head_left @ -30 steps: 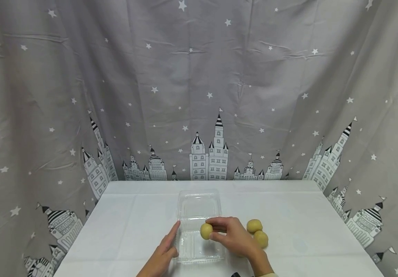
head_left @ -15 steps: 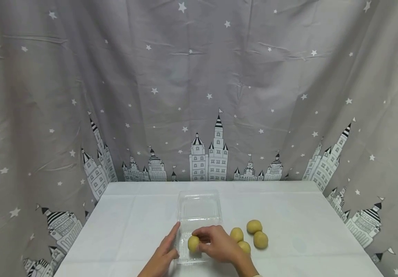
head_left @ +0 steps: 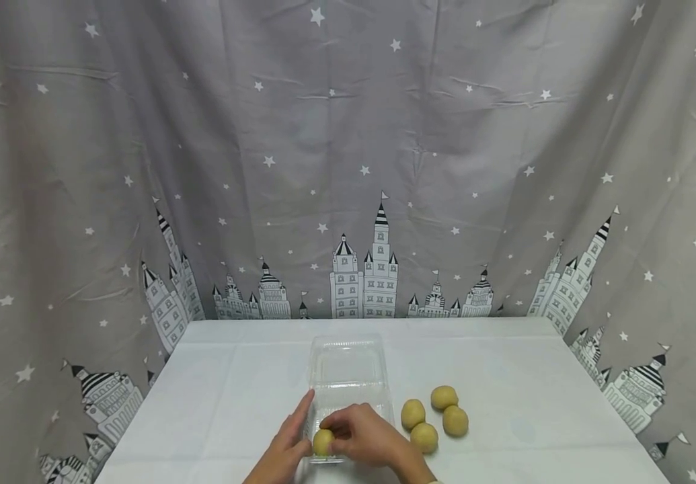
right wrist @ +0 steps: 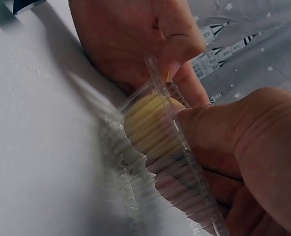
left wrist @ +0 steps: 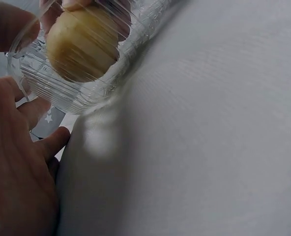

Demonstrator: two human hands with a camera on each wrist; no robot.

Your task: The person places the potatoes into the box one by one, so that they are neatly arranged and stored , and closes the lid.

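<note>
A clear plastic clamshell container lies unfolded on the white table, lid toward the back. My right hand pinches a small yellow-brown potato inside the base, at its near left corner. In the left wrist view, that potato shows through the ribbed clear wall. Along the container's left side lies my left hand, index finger straight and thumb close to the near corner. The right wrist view has the left thumb at the rim, beside the potato. Part of the base is hidden behind my right hand.
Several more potatoes rest on the table to the right of the container: one pair close to my right hand, another pair further right. A grey curtain with stars and castles hangs behind the table.
My right hand has carried the potato left and toward me, down into the container's near left corner. The nearer pair of potatoes has come into sight. My left hand stays almost still.
</note>
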